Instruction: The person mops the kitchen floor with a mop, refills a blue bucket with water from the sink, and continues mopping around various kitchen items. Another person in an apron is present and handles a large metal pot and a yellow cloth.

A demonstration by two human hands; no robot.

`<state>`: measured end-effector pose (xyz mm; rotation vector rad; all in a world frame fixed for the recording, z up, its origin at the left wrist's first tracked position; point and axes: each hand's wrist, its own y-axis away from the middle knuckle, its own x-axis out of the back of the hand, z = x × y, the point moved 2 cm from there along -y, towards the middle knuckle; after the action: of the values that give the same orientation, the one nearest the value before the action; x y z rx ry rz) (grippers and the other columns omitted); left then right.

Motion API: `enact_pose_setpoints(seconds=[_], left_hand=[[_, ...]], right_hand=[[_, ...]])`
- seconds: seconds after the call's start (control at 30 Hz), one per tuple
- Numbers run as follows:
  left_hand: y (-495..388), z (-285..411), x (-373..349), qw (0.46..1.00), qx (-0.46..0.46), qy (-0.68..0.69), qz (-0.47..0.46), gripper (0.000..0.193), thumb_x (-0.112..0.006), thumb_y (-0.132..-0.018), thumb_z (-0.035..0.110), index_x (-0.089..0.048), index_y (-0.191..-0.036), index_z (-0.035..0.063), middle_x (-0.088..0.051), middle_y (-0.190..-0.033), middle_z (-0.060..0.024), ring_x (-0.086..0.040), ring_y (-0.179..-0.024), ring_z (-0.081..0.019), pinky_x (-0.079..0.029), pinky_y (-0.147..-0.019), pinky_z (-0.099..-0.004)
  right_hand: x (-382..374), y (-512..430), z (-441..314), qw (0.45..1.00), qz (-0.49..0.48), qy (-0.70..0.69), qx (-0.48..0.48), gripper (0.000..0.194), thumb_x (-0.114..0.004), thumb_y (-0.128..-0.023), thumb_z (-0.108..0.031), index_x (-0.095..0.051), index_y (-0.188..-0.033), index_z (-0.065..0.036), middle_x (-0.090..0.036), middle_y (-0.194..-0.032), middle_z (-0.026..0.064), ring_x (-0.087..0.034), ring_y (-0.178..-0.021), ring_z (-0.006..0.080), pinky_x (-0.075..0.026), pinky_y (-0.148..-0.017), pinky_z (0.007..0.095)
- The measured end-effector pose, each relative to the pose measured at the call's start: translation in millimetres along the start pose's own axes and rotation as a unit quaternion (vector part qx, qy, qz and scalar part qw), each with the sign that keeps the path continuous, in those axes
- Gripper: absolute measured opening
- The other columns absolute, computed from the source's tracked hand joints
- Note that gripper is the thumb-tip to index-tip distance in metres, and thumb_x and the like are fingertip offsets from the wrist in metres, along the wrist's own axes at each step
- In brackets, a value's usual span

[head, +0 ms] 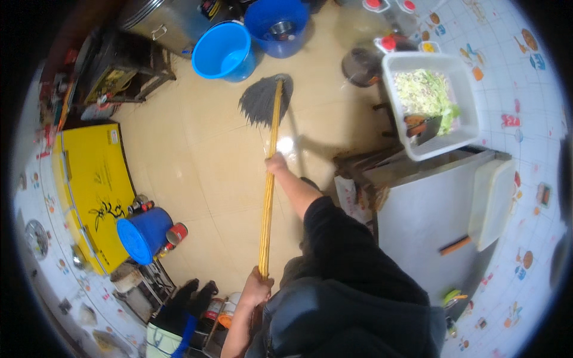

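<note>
I have both hands around the yellow handle (267, 201) of a mop. My left hand (257, 288) closes on its near end, close to my body. Farther along the handle, my right hand (276, 164) grips it at about the middle, its arm stretched forward in a black sleeve. The dark grey mop head (264, 100) lies fanned out on the tiled floor (192, 165), its strands pointing left and towards me. It rests just short of a light blue bucket (224, 51).
A darker blue tub (277, 31) holds a metal bowl. On the right, a white plastic bin (429, 154) contains chopped greens and a cleaver (425, 129), beside a worktop (416, 232). At left stand a yellow chest freezer (89, 179) and a lidded blue barrel (154, 228).
</note>
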<state>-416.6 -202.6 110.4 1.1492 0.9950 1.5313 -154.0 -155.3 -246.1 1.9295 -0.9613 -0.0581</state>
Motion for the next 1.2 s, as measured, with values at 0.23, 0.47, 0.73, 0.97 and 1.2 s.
enact_pose_setpoints(seconds=[0.23,0.47,0.73,0.97,1.2], left_hand=[[-100,152,-2,0.987,-0.070,-0.141,-0.037,0.025,-0.048,-0.082,0.003,-0.042,-0.104,-0.0068,-0.057,-0.064,-0.0172,-0.058,-0.044,-0.0241,-0.046,-0.039,-0.0352],[-111,183,28,0.859,-0.202,-0.456,0.117,0.036,-0.051,-0.081,0.009,-0.043,-0.113,-0.0067,-0.063,-0.079,-0.0276,-0.064,-0.075,-0.0423,-0.052,-0.068,-0.0502],[-5,112,118,0.769,-0.226,-0.592,0.091,0.034,-0.057,-0.077,0.008,-0.044,-0.106,-0.0048,-0.063,-0.074,-0.0232,-0.064,-0.069,-0.0408,-0.052,-0.063,-0.0481],[23,72,224,0.649,-0.314,-0.685,0.106,0.039,-0.059,-0.078,0.006,-0.049,-0.114,0.0005,-0.064,-0.079,-0.0164,-0.064,-0.070,-0.0342,-0.052,-0.061,-0.0421],[110,110,275,0.502,-0.410,-0.741,0.175,0.043,-0.063,-0.077,0.006,-0.058,-0.119,0.0050,-0.061,-0.079,-0.0140,-0.062,-0.066,-0.0322,-0.049,-0.057,-0.0404]], right_hand=[[142,-73,-50,0.978,0.169,-0.126,0.012,0.034,-0.060,-0.084,-0.020,-0.049,-0.110,-0.001,-0.062,-0.102,0.0237,-0.062,-0.097,0.0358,-0.051,-0.082,0.0414],[154,-90,-56,0.985,0.155,-0.068,0.043,0.045,-0.059,-0.082,-0.022,-0.043,-0.115,0.003,-0.063,-0.101,0.0248,-0.063,-0.096,0.0379,-0.051,-0.082,0.0429],[88,-35,-19,0.969,0.187,-0.145,-0.068,0.044,-0.064,-0.076,-0.018,-0.049,-0.109,0.007,-0.064,-0.098,0.0261,-0.067,-0.085,0.0357,-0.054,-0.074,0.0393],[-16,-16,51,0.879,0.208,-0.409,-0.129,0.019,-0.051,-0.087,-0.002,-0.044,-0.105,0.000,-0.058,-0.070,0.0161,-0.060,-0.051,0.0277,-0.052,-0.047,0.0408],[-111,13,-1,0.595,0.104,-0.787,-0.125,0.005,-0.051,-0.087,-0.004,-0.047,-0.085,-0.002,-0.053,-0.064,0.0123,-0.057,-0.052,0.0254,-0.052,-0.046,0.0403]])
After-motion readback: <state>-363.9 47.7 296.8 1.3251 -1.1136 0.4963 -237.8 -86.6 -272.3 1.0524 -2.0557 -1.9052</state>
